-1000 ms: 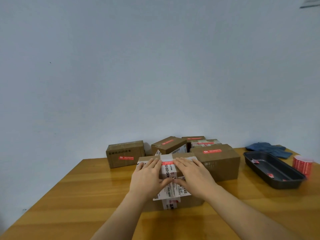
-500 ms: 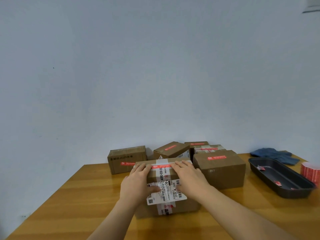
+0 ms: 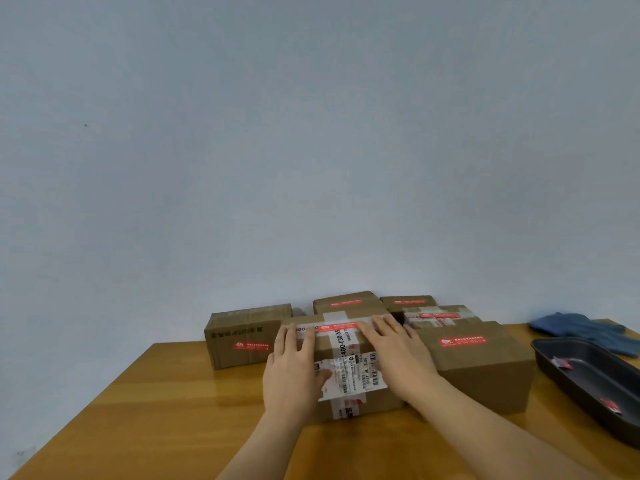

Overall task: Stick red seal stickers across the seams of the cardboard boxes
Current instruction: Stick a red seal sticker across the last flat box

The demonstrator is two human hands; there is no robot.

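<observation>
Change: across the last second the hands were drawn apart along the far top edge of the front box (image 3: 346, 386), so that the red seal sticker (image 3: 338, 327), earlier hidden between the fingertips, was uncovered.
Meaning for the task: the sticker was judged to be smoothed down across the white-taped seam; this box looked nearly sealed.
Left hand (image 3: 292, 372): laid flat on the box's left part, fingers straight and together, thumb pressed on the shipping label (image 3: 349, 374); nothing was gripped.
Right hand (image 3: 398, 351): laid flat on the right part, fingers straight, tips at the sticker's right end; nothing was gripped.
Place of the box: near the middle of the table (image 3: 156, 410), in front of the other boxes ranged along the far edge.
Writing: "400-030-55" was read on the white tape (image 3: 343, 344); barcodes were seen on the label, the small print too fine to read.
Other seals: a red sticker with white, unreadable characters was carried by the right box (image 3: 485, 368) and the left box (image 3: 242, 337).
Right edge: a dark tray (image 3: 554, 355) with red scraps in it.
</observation>
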